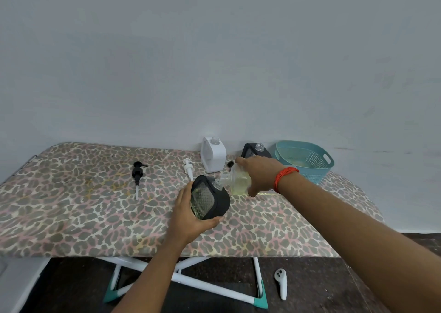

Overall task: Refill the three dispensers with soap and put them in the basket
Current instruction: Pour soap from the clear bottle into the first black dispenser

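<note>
Dispenser one, the black dispenser (210, 199), sits tilted in the left hand (188, 219) over the near-middle of the leopard-print board (95, 217), with fingers and thumb wrapped round its body. Just beyond it the right hand (259, 174) grips a clear refill bottle (238, 181) of yellowish soap. The bottle is laid almost flat, its mouth at the dispenser's clear neck (217, 183).

To my eye the pour goes best with the two mouths lined up and the bottle tipped slowly. The dispenser should come more upright as it fills, and filling should end short of the neck, since the pump needs room.

I cannot make out any stream between the mouths, nor the level behind the patterned window. The right fingers are mostly hidden behind the bottle.

Farther left lie a black pump (138, 173) and a white pump (188, 167). At the far edge stand the white dispenser (213, 155), open-necked, and a second black dispenser (254, 151), half hidden behind the right hand. The teal basket (317, 171) at far right holds no dispenser, and I cannot identify something pale on its floor.
</note>
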